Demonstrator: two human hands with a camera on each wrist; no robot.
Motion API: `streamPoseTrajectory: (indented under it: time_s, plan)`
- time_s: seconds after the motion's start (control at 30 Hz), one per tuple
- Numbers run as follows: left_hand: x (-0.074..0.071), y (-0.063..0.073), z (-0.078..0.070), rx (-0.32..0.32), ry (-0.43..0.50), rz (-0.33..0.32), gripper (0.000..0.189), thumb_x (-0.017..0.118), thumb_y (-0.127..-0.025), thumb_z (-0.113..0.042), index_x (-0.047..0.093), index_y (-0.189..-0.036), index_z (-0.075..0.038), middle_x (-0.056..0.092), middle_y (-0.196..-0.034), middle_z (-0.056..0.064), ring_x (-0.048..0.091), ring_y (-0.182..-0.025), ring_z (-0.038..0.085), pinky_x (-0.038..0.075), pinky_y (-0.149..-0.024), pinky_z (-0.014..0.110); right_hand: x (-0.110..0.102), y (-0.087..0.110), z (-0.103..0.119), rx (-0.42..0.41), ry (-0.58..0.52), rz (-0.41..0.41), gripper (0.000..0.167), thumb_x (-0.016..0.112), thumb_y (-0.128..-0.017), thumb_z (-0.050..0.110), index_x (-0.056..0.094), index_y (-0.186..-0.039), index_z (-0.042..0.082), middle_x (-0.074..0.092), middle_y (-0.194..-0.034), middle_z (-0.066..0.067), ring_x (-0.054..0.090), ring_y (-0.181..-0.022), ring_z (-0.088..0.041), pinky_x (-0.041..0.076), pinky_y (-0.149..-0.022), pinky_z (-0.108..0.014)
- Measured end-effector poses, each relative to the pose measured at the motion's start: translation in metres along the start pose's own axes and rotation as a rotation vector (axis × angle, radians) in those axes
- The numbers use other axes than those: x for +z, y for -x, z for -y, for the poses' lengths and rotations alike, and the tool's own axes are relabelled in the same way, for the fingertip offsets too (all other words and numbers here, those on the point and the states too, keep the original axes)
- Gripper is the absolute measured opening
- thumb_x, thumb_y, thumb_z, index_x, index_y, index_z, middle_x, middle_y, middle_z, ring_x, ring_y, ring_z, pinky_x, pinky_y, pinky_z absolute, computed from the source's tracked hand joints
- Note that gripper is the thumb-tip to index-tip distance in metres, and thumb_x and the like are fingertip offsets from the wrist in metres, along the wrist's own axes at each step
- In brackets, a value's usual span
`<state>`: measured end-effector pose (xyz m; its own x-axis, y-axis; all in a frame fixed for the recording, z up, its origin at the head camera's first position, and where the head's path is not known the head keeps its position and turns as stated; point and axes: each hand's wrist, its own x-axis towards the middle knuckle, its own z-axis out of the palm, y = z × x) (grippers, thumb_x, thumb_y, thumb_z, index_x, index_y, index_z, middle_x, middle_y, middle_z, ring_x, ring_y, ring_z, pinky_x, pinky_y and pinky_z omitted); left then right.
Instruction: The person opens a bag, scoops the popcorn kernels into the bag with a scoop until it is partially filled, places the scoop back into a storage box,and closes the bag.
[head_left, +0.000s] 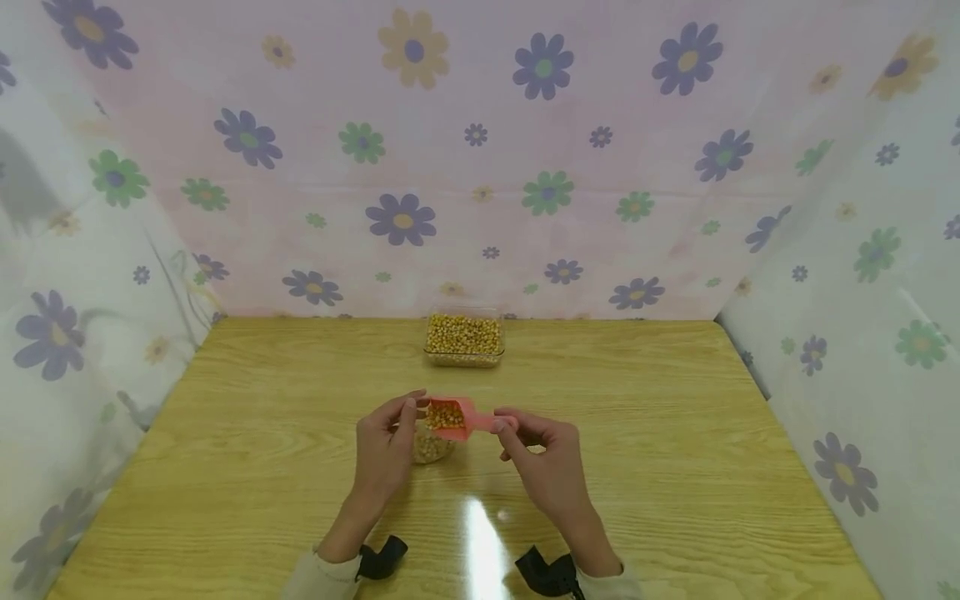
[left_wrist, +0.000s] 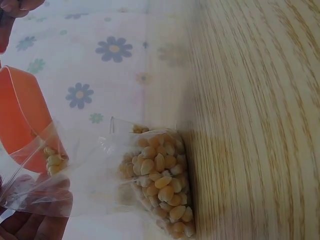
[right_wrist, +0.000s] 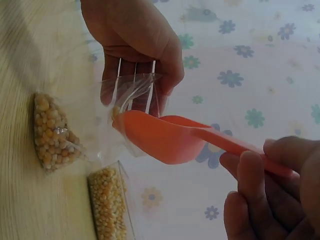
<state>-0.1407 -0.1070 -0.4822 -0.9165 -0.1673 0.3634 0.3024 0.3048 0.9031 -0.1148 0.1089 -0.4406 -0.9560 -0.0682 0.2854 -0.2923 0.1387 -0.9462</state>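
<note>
In my right hand (head_left: pixel 551 458) I grip the handle of a pink scoop (right_wrist: pixel 170 142), which carries corn kernels (head_left: pixel 446 416). The scoop's front edge sits at the mouth of a clear plastic bag (left_wrist: pixel 95 175); some kernels lie at its lip inside the plastic. My left hand (head_left: pixel 386 446) pinches the bag's upper edge between thumb and fingers and keeps it upright. Corn kernels (left_wrist: pixel 162 175) fill the bottom of the bag, which rests on the table. From the head view, the scoop and left hand hide much of the bag.
A clear rectangular container (head_left: pixel 465 360) full of corn kernels stands at the back of the wooden table (head_left: pixel 637 400), beyond the hands. Flower-print cloth (head_left: pixel 472 167) hangs behind the table and along both sides.
</note>
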Motion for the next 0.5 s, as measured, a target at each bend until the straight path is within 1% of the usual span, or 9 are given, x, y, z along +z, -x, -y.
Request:
streamPoseTrajectory:
  time_s: [0.07, 0.1, 0.2, 0.3, 0.4, 0.5]
  plan:
    - [-0.0006, -0.0004, 0.0003, 0.002, 0.005, -0.001, 0.028, 0.052, -0.107, -0.011, 0.078, -0.112, -0.002, 0.078, -0.101, 0.012, 0.075, -0.086, 0.029, 0.054, -0.062, 0.024, 0.0008, 0.0017, 0.0011, -0.066, 0.044, 0.027, 0.018, 0.071, -0.097, 0.011, 0.079, -0.108, 0.000, 0.075, -0.081, -0.009, 0.067, -0.062, -0.014, 0.056, -0.054, -0.030]
    - [-0.0008, -0.0006, 0.0004, 0.006, 0.008, -0.001, 0.028, 0.052, -0.107, -0.011, 0.078, -0.111, -0.002, 0.078, -0.100, 0.012, 0.076, -0.086, 0.029, 0.055, -0.062, 0.025, 0.0012, 0.0024, 0.0016, -0.101, 0.067, 0.039, 0.018, 0.071, -0.097, 0.010, 0.078, -0.109, -0.001, 0.075, -0.081, -0.008, 0.067, -0.063, -0.014, 0.057, -0.057, -0.030]
    - [-0.0012, -0.0006, 0.0015, 0.016, 0.015, -0.004, 0.027, 0.052, -0.107, -0.010, 0.078, -0.112, -0.002, 0.077, -0.099, 0.012, 0.076, -0.085, 0.029, 0.058, -0.063, 0.032, 0.0018, 0.0042, 0.0026, -0.202, 0.144, 0.068, 0.019, 0.071, -0.096, 0.008, 0.078, -0.111, -0.001, 0.076, -0.083, -0.003, 0.069, -0.067, -0.010, 0.057, -0.059, -0.027]
    - [-0.0016, -0.0003, 0.0032, 0.019, 0.017, -0.008, 0.027, 0.052, -0.107, -0.010, 0.078, -0.112, -0.003, 0.078, -0.099, 0.011, 0.076, -0.084, 0.028, 0.060, -0.064, 0.038, 0.0016, 0.0058, 0.0050, -0.289, 0.192, 0.094, 0.019, 0.071, -0.095, 0.005, 0.078, -0.111, -0.001, 0.076, -0.084, 0.000, 0.069, -0.072, -0.006, 0.054, -0.060, -0.023]
    - [-0.0021, 0.0000, 0.0041, 0.019, 0.020, -0.011, 0.027, 0.052, -0.107, -0.009, 0.078, -0.112, -0.002, 0.078, -0.099, 0.011, 0.075, -0.083, 0.028, 0.060, -0.065, 0.036, 0.0011, 0.0067, 0.0072, -0.358, 0.221, 0.107, 0.019, 0.072, -0.093, 0.001, 0.077, -0.111, -0.002, 0.075, -0.083, 0.000, 0.069, -0.073, -0.004, 0.053, -0.060, -0.021]
    - [-0.0031, 0.0002, 0.0045, 0.009, 0.021, -0.015, 0.028, 0.051, -0.107, -0.010, 0.078, -0.112, -0.001, 0.078, -0.099, 0.010, 0.075, -0.083, 0.028, 0.059, -0.067, 0.034, 0.0009, 0.0066, 0.0094, -0.401, 0.246, 0.113, 0.019, 0.073, -0.091, -0.001, 0.078, -0.110, -0.002, 0.074, -0.081, 0.001, 0.066, -0.070, -0.002, 0.051, -0.056, -0.021]
